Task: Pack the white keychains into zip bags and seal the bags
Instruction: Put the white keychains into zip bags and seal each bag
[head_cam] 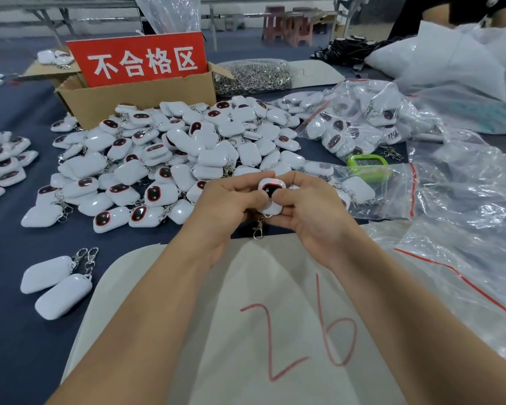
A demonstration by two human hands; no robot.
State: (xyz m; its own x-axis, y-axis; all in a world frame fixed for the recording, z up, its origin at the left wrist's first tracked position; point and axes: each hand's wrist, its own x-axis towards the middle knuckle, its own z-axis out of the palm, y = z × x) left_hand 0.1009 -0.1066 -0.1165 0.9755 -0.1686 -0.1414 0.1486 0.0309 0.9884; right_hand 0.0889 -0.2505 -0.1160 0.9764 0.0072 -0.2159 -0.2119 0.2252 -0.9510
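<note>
Both hands hold one white keychain (270, 192) upright over the table, its dark oval window facing me and a small red light lit at its top. My left hand (225, 206) grips its left side and my right hand (307, 206) pinches its right side, thumb on the front. Its metal clasp (258, 228) dangles below. A big heap of white keychains (164, 159) lies just behind. A clear zip bag with a red seal strip (392, 194) lies to the right, holding a few keychains.
A cardboard box (135, 97) with a red sign stands behind the heap. A filled bag of keychains (354, 121), a pile of metal clasps (251, 76), a green timer (367, 166), two loose keychains (56, 285) at left, and a white sheet marked "26" (275, 317) surround me.
</note>
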